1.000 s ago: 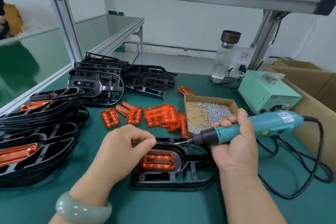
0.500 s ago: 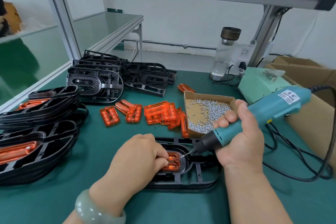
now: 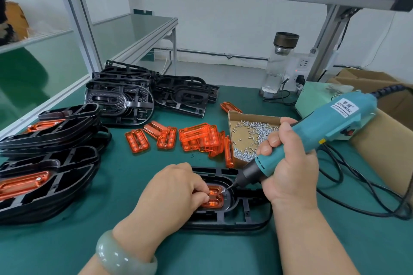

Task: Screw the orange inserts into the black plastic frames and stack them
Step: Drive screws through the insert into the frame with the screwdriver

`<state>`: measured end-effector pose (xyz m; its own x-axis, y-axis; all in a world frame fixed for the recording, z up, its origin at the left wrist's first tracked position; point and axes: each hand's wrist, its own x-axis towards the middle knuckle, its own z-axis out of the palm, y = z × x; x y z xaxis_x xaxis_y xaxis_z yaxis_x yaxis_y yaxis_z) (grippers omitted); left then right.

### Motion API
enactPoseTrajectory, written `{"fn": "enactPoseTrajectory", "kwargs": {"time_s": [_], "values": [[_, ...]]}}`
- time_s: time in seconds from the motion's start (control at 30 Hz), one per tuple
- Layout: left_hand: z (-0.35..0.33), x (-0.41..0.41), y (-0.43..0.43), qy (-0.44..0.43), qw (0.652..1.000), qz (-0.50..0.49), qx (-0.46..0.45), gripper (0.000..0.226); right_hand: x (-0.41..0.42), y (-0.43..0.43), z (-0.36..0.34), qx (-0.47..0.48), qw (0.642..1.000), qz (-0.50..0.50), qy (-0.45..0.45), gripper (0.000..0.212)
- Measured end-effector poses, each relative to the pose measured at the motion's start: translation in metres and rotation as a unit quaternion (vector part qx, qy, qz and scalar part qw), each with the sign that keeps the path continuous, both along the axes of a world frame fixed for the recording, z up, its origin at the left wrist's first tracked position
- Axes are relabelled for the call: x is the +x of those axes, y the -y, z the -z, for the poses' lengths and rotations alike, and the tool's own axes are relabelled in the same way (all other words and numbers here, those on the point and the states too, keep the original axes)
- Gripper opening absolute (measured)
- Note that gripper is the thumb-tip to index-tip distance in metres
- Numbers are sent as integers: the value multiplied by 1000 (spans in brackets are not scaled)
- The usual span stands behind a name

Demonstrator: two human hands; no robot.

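A black plastic frame (image 3: 242, 219) lies flat on the green mat in front of me, with an orange insert (image 3: 215, 198) seated in its oval recess. My left hand (image 3: 172, 194) covers the insert's left part, its curled fingertips pressing on the insert. My right hand (image 3: 290, 163) grips a teal electric screwdriver (image 3: 317, 131), tilted down to the left, its bit tip at the insert's right end. Loose orange inserts (image 3: 196, 138) lie behind the frame. Frames with inserts fitted are stacked at the left (image 3: 44, 176).
An open cardboard box of small silver screws (image 3: 250, 134) stands just behind the screwdriver tip. Bare black frames (image 3: 138, 96) pile at the back. A green power unit (image 3: 312, 98), a glass bottle (image 3: 279, 65), cardboard boxes and the screwdriver's black cable (image 3: 357, 190) fill the right side.
My left hand came down from above the frame onto the insert. The screwdriver tilted from nearly level to steeply downward, its tip dropping to the insert's right end.
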<state>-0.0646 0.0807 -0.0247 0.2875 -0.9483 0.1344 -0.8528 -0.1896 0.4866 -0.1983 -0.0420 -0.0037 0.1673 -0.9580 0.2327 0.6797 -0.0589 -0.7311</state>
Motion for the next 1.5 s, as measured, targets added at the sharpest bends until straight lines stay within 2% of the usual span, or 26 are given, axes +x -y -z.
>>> {"fn": "enactPoseTrajectory", "kwargs": {"time_s": [0.57,0.93,1.2,1.3,1.5], "values": [[2,1,1,-2,1000,1,-5,12,2,-6,-3,-54,998,-28,-33,7],[1,0,3,40,999,11,13,18,15,-16,-15,-196,970,-97,-104,19],[3,0,2,47,998,29,-3,16,24,-12,-18,-225,943,-216,-116,22],[3,-1,5,49,997,56,4,21,27,-12,-19,-220,941,-225,-126,21],[4,-1,7,55,997,49,16,20,27,-13,-18,-212,944,-220,-125,17]]}}
